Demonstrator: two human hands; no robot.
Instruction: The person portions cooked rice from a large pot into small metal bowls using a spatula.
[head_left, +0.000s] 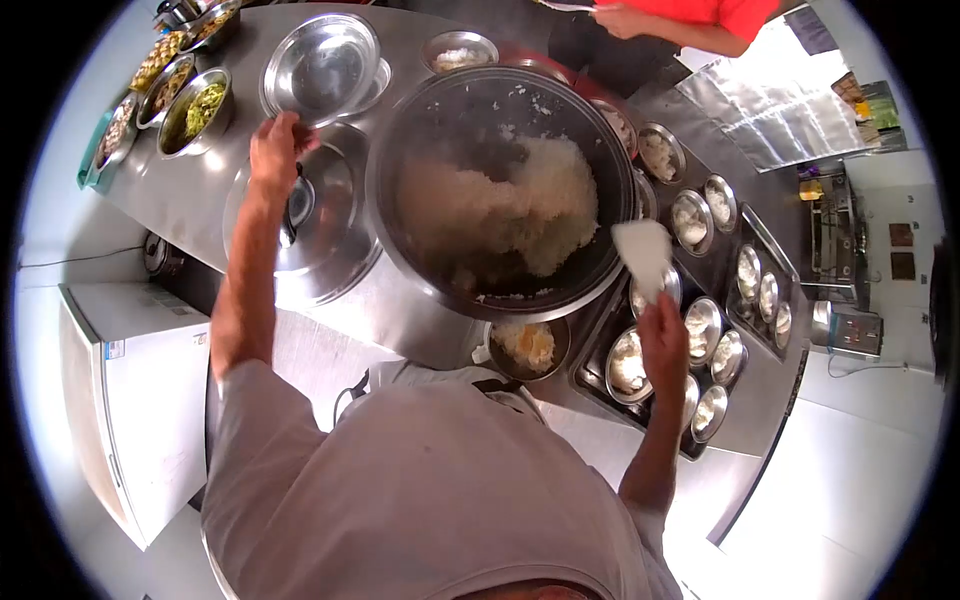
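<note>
Perhaps I risk dropping the shiny bowl (322,68) beside the pot (450,110) if the left hand (273,150), fingers seemingly pinching its rim, slips, or knocking the rice bowls (630,397) if the right hand (662,328), fingers curled round the paddle (642,249) above them, dips.

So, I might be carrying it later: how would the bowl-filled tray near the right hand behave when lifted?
The dark tray will probably feel fairly heavy, since several filled bowls stand on it. They look like smooth metal with nothing visible holding them in place, so they may slide if it tilts. The rice seems clumped, so may spill less easily.
</note>
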